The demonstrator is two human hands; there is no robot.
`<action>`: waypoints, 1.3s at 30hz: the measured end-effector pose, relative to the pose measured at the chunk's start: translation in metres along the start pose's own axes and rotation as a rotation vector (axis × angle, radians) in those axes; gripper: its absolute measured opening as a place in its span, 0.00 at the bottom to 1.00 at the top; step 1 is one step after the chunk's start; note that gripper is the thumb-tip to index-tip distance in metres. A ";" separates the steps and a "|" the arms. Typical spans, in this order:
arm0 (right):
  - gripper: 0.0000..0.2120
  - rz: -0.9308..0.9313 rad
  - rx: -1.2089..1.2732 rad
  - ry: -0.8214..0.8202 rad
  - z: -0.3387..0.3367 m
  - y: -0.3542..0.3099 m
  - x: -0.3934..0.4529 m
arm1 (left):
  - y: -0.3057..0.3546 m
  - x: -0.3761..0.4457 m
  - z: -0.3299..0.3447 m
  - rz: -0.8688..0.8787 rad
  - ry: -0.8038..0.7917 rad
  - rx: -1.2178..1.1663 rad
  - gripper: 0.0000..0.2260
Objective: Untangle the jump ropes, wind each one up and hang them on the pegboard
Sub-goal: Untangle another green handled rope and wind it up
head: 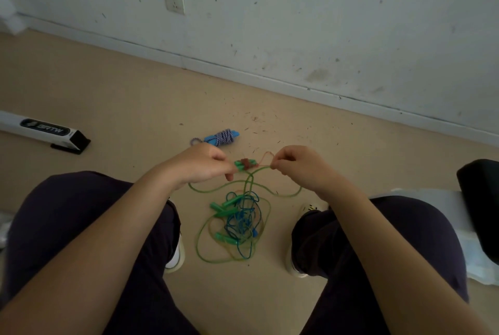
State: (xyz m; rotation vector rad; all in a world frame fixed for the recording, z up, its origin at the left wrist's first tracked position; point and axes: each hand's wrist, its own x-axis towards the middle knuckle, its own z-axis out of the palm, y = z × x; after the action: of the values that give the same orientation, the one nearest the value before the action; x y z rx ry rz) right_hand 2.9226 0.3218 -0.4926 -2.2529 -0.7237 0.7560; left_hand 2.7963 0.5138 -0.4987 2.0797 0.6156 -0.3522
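Green handles in left hand (right hand pinches cord).

Seated, knees apart, above a beige floor. Left hand gripping a pair of green handles bound with a reddish band. Right hand pinching a thin reddish cord beside a green rope. Tangle of green and blue ropes on the floor between the shoes. Wound blue-and-white rope beyond the hands, near the scuffed white wall. White box at left.
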 end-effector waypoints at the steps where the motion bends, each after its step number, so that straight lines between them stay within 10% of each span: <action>1: 0.07 -0.004 0.002 -0.002 0.000 -0.001 0.000 | -0.001 0.000 -0.001 0.019 -0.010 -0.012 0.09; 26: 0.06 -0.044 0.256 -0.039 0.001 -0.004 -0.003 | 0.012 -0.006 0.002 0.044 -0.014 -0.311 0.09; 33: 0.07 -0.080 0.314 -0.059 -0.004 -0.010 -0.010 | 0.007 -0.004 0.002 0.148 -0.017 -0.055 0.10; 39: 0.08 -0.020 0.335 -0.096 -0.001 -0.003 -0.005 | 0.008 -0.008 -0.001 0.146 -0.105 -0.440 0.08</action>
State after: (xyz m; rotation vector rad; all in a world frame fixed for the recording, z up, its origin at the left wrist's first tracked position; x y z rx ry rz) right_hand 2.9187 0.3200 -0.4884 -1.9153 -0.6113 0.9087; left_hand 2.7938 0.5084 -0.4889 1.6606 0.4294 -0.2158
